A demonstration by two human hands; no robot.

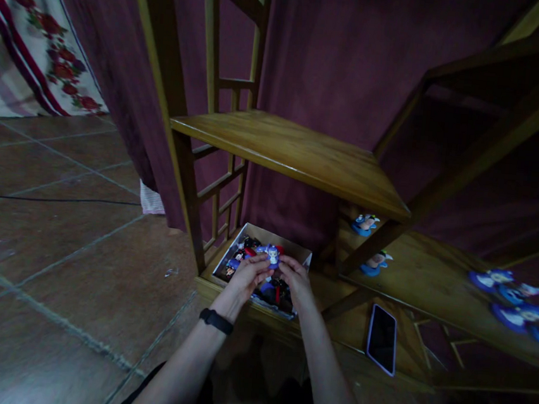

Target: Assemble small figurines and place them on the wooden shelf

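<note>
Both of my hands meet over an open cardboard box (300, 254) on the lowest shelf. Between them is a small blue-and-white figurine (272, 255), upright and facing me. My left hand (250, 273) pinches it from the left, a dark band on that wrist. The fingers of my right hand (295, 275) are closed at its right side and touch it. Several more figurines (236, 261) in black, red and purple lie jumbled in the box below, partly hidden by my hands.
Wooden shelf boards and posts surround the box, with one shelf (284, 149) just above. Figurines on blue bases (374, 263) stand to the right, and several purple and blue ones (518, 315) farther right. A phone (382, 338) lies on the low board. Tiled floor (75, 285) extends left.
</note>
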